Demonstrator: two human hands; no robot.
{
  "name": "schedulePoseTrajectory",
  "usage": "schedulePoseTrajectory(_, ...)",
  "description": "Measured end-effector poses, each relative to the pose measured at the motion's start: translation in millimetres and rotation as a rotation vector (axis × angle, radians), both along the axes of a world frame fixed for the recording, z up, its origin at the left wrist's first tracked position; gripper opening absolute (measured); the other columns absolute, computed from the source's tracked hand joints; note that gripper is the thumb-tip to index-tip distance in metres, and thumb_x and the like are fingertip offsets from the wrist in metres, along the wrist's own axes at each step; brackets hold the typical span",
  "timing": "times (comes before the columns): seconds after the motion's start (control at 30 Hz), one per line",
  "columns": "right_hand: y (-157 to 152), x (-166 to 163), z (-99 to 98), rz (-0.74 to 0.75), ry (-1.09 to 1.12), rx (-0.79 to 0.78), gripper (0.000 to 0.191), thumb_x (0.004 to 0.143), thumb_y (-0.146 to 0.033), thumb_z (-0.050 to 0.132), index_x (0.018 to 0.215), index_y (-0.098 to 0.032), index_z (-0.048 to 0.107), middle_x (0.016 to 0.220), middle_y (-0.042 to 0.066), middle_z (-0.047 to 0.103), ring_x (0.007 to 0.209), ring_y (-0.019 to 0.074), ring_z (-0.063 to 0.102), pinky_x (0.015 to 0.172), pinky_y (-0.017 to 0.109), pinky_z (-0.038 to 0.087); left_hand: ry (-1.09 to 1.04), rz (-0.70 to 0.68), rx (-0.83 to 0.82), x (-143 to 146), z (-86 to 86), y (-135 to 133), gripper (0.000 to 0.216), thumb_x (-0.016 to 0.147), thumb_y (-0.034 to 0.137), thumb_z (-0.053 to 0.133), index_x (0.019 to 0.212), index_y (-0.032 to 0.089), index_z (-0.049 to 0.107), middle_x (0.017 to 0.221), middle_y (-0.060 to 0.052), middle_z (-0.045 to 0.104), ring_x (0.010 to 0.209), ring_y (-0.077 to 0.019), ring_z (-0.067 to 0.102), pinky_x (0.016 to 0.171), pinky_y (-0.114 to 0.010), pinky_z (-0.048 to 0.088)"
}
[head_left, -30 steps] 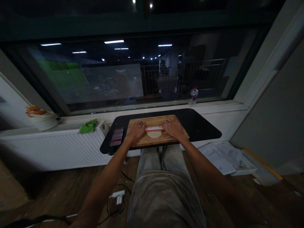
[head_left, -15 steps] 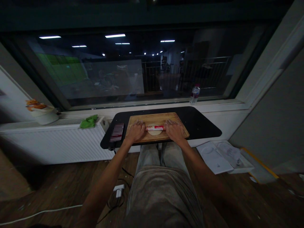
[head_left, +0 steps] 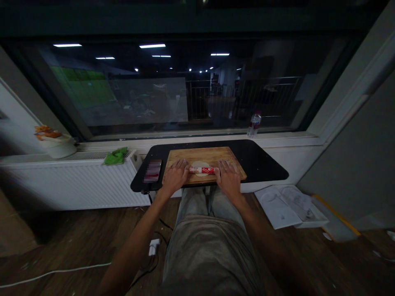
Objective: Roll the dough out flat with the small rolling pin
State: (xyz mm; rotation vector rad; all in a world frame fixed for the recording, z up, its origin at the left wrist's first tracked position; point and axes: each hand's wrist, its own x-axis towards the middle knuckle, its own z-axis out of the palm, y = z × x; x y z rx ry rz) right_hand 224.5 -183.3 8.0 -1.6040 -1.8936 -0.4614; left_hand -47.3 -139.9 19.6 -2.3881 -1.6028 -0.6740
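Observation:
A wooden cutting board [head_left: 203, 154] lies on a small black table [head_left: 262, 162]. On the board is a flat round of pale dough [head_left: 200, 165], and a red-and-white roller [head_left: 202, 170] rests across its near part. My left hand [head_left: 175, 177] lies flat on the roller's left end, fingers stretched out. My right hand [head_left: 227, 176] presses flat on the right end in the same way. Both hands are near the board's front edge.
A phone [head_left: 152, 170] lies on the table left of the board. A water bottle [head_left: 254, 124] stands on the window sill. A green cloth [head_left: 115, 156] and a white bowl [head_left: 58, 147] sit on the radiator. Papers [head_left: 285, 200] and cables [head_left: 152, 248] lie on the floor.
The roller and both hands have moved back toward me over the dough, from the dough's far side to its near part. More dough shows beyond the roller.

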Motion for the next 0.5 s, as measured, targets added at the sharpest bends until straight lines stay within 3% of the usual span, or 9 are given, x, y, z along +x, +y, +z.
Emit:
schedulePoseTrajectory(0.3,-12,1,-10.5,0.023,0.043,-0.003,0.054,0.119,-0.031,0.041,0.162,-0.014,0.067,0.163,0.019,0.067,0.16,0.0336,0.055,0.131,0.055,0.038,-0.042,-0.024,0.079,-2,-10.0,-16,0.054,0.12,0.04,0.035,0.158,0.016,0.066,0.162,-0.016,0.07,0.162,-0.0342,0.055,0.135,-0.057,0.046)
schedulePoseTrajectory(0.5,-17,1,-13.4,0.032,0.035,0.031,0.054,0.119,-0.032,0.038,0.161,-0.014,0.068,0.163,0.018,0.068,0.159,0.0329,0.055,0.132,0.053,0.036,-0.026,0.002,0.066,-2,-12.1,-24,0.053,0.12,0.039,0.035,0.157,0.016,0.066,0.163,-0.015,0.068,0.161,-0.0332,0.055,0.135,-0.054,0.045)
